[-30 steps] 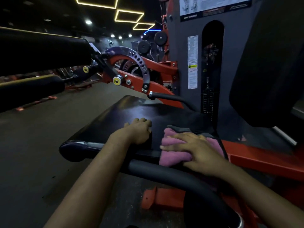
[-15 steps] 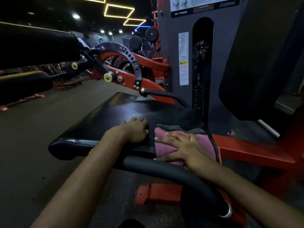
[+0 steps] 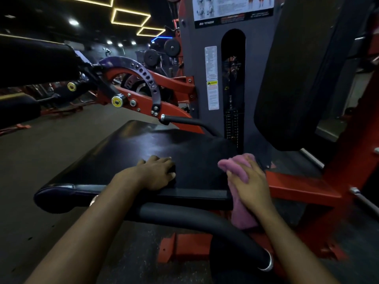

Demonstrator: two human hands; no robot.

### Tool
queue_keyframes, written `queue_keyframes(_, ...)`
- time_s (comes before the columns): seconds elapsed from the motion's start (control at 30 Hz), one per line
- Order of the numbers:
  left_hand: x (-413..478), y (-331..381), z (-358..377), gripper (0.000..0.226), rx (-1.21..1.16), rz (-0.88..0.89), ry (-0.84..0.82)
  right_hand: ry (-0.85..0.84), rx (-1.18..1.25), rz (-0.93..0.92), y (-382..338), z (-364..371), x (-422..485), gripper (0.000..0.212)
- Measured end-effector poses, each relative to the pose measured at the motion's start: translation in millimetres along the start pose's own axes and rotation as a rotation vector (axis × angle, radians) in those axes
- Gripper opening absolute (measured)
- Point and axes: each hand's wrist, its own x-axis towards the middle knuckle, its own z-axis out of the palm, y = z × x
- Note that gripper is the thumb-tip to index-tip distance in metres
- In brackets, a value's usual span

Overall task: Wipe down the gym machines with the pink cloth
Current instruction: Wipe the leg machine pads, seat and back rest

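The pink cloth (image 3: 235, 163) is bunched at the right side edge of the black seat pad (image 3: 147, 148) of a red-framed gym machine. My right hand (image 3: 251, 183) holds the cloth against that edge, and cloth shows above my fingers and hangs below my wrist. My left hand (image 3: 158, 173) rests on the near part of the seat pad with its fingers curled under and holds nothing.
A black padded handle bar (image 3: 196, 218) curves across in front of me, under both forearms. A large black back pad (image 3: 303, 78) stands at the right beside the grey weight-stack tower (image 3: 205, 78). Red lever arm (image 3: 143, 103) and black roller pads (image 3: 34, 64) are at the left; dark floor lies beyond.
My right hand has slid the cloth off the top of the seat to its right side edge and turned onto its side. My left hand has stayed in place.
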Motion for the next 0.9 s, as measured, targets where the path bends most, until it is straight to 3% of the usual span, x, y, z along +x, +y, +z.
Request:
queue_keyframes(0.1,2.0,-0.7,0.9,0.045,-0.013,0.010,0.011,-0.130,0.252,0.418,15.6,-7.3,31.5,0.039)
queue_keyframes(0.2,3.3,-1.8,3.1,0.041,-0.005,0.024,0.023,-0.136,0.015,0.359,6.7,-2.6,8.6,0.051)
queue_keyframes(0.3,3.2,1.3,0.8,0.047,0.009,0.033,0.006,-0.087,-0.071,0.354,-11.9,-2.2,-15.1,0.055)
queue_keyframes(0.4,7.9,8.3,-11.2,0.047,0.025,0.038,-0.064,-0.158,0.058,0.490,-4.9,-6.1,23.1,0.040)
queue_keyframes(0.5,30.6,17.5,-30.9,0.049,-0.003,0.047,-0.084,-0.322,0.104,0.510,34.7,5.0,69.9,0.043)
queue_keyframes(0.6,57.5,35.8,-45.4,0.048,-0.065,0.111,-0.034,-0.402,0.044,0.451,39.0,9.7,83.7,0.040)
queue_keyframes(0.73,92.5,64.1,-53.2,0.041,-0.107,0.210,0.026,-0.325,-0.063,0.258,11.7,0.0,53.9,0.043)
queue_keyframes(0.9,113.2,72.6,-36.6,0.037,-0.152,0.219,0.102,-0.381,-0.186,0.453,18.1,10.8,97.0,0.040)
